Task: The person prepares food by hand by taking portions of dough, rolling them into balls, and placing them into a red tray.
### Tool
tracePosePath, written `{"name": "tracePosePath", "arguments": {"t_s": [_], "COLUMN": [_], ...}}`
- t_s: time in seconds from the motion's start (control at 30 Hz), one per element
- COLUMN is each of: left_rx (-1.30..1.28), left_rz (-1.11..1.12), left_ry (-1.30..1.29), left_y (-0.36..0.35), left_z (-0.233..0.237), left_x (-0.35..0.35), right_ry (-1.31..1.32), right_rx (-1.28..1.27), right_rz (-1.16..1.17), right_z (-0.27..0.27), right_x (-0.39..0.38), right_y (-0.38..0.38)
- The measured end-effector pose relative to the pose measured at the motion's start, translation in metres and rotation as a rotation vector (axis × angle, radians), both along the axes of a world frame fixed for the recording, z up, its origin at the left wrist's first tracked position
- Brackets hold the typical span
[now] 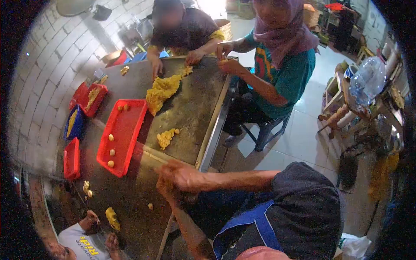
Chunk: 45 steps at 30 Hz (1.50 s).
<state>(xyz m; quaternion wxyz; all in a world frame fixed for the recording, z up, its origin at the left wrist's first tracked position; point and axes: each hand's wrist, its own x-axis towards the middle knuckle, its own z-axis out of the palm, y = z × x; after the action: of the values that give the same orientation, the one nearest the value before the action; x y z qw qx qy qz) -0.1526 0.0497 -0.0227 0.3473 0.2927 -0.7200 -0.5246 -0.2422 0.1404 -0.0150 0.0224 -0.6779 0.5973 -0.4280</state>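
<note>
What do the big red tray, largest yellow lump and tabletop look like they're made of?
The big red tray: probably smooth plastic, from its even colour and moulded-looking rim. The largest yellow lump: seemingly dough, matte and ragged-edged. The tabletop: perhaps metal, with a dull, mottled sheen.

The wearer's top is a charcoal, plain-looking garment filling the view from four to five o'clock, its short, loose sleeve ending around the upper arm. At five o'clock a royal-blue band crosses it, branching in two, with thin pale piping along the edges. Darker navy cloth shows near six o'clock. Forearms and hands are bare, the hands blurred.
</note>
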Motion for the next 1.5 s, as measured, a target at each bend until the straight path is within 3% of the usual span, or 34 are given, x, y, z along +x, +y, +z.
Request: {"name": "tracePosePath", "arguments": {"t_s": [0.07,0.1,0.13,0.17,0.2,0.23,0.27,0.33,0.37,0.43,0.47,0.53,0.6,0.67,0.7,0.77,0.83,0.87,0.93,1.0,1.07,1.13,1.17,1.23,1.27,1.33,1.37,1.43,1.5], "left_rx": [0.047,0.173,0.296,0.295,0.037,-0.219,-0.22,0.267,0.263,0.077,0.084,-0.268,-0.39,-0.274,-0.3,-0.33,0.071,0.073,-0.2,-0.284,-0.37,-0.213,-0.209,-0.152,-0.156,0.179,0.188,0.21,0.111], "left_rz": [0.048,-0.015,-0.082,-0.069,0.009,0.085,0.102,0.036,0.047,-0.127,-0.105,-0.224,0.115,0.125,0.157,0.219,0.0,0.015,0.048,0.091,0.113,0.127,0.126,0.103,0.103,0.127,0.129,0.173,0.187], "left_ry": [0.01,0.139,0.272,0.275,0.185,0.09,0.093,0.338,0.345,0.18,0.18,-0.052,-0.222,0.071,0.074,0.068,0.061,0.066,-0.142,-0.158,-0.171,-0.08,-0.078,0.078,0.079,0.144,0.147,0.149,0.063], "left_y": [-0.003,-0.01,-0.015,-0.006,0.006,0.012,0.006,-0.015,-0.021,-0.026,-0.034,-0.052,-0.008,-0.009,-0.01,-0.02,-0.028,-0.02,-0.008,-0.011,-0.006,0.005,0.005,-0.005,-0.009,-0.015,-0.017,-0.02,-0.025], "left_z": [-0.007,-0.023,-0.031,-0.018,-0.007,0.001,-0.005,-0.029,-0.034,-0.047,-0.053,-0.062,-0.011,-0.018,-0.014,-0.019,-0.044,-0.031,-0.01,-0.024,-0.02,0.008,0.003,-0.015,-0.019,-0.025,-0.023,-0.017,-0.012], "left_x": [0.009,0.011,0.012,0.006,-0.002,-0.005,-0.004,-0.001,0.0,0.01,0.015,0.024,0.001,-0.003,-0.001,0.006,0.008,0.008,0.009,0.005,-0.001,-0.003,-0.002,0.001,0.004,0.007,0.006,0.011,0.024], "right_ry": [-0.145,0.097,0.097,-0.111,-0.322,-0.281,-0.274,0.018,0.024,-0.005,-0.008,-0.204,-0.204,-0.293,-0.3,0.105,0.145,0.193,0.215,0.238,-0.416,0.019,0.021,0.295,0.295,0.692,0.698,0.329,0.237], "right_rx": [0.021,-0.024,-0.027,0.134,0.3,0.188,0.189,0.114,0.112,-0.102,-0.092,0.235,0.507,0.124,0.153,-0.307,-0.211,-0.121,-0.118,-0.121,0.214,0.015,0.018,-0.227,-0.23,-0.113,-0.106,0.347,0.395], "right_rz": [0.031,0.0,0.01,0.04,0.071,-0.143,-0.128,0.02,0.032,-0.038,-0.017,0.099,-0.068,-0.14,-0.084,-0.19,-0.218,-0.283,-0.217,-0.168,0.035,-0.369,-0.37,-0.549,-0.55,-0.425,-0.42,-0.357,-0.378], "right_z": [0.004,0.001,0.006,0.018,0.028,0.059,0.039,-0.018,-0.006,0.014,0.01,0.001,0.05,0.021,-0.001,-0.027,-0.022,-0.016,-0.016,-0.006,0.017,0.008,-0.001,-0.026,-0.041,-0.062,-0.047,0.0,0.001], "right_x": [0.001,0.002,-0.003,-0.013,-0.019,-0.017,-0.015,-0.006,-0.008,-0.018,-0.019,-0.017,-0.031,-0.033,-0.02,0.003,0.015,0.016,0.011,-0.008,-0.05,-0.1,-0.124,-0.158,-0.156,-0.151,-0.147,-0.128,-0.127], "right_y": [-0.003,-0.008,-0.011,-0.011,-0.011,0.005,-0.002,-0.019,-0.017,-0.009,-0.009,-0.011,-0.002,-0.003,-0.008,-0.014,0.0,0.007,0.009,0.01,0.006,-0.025,-0.044,-0.076,-0.08,-0.084,-0.079,-0.064,-0.071]}}
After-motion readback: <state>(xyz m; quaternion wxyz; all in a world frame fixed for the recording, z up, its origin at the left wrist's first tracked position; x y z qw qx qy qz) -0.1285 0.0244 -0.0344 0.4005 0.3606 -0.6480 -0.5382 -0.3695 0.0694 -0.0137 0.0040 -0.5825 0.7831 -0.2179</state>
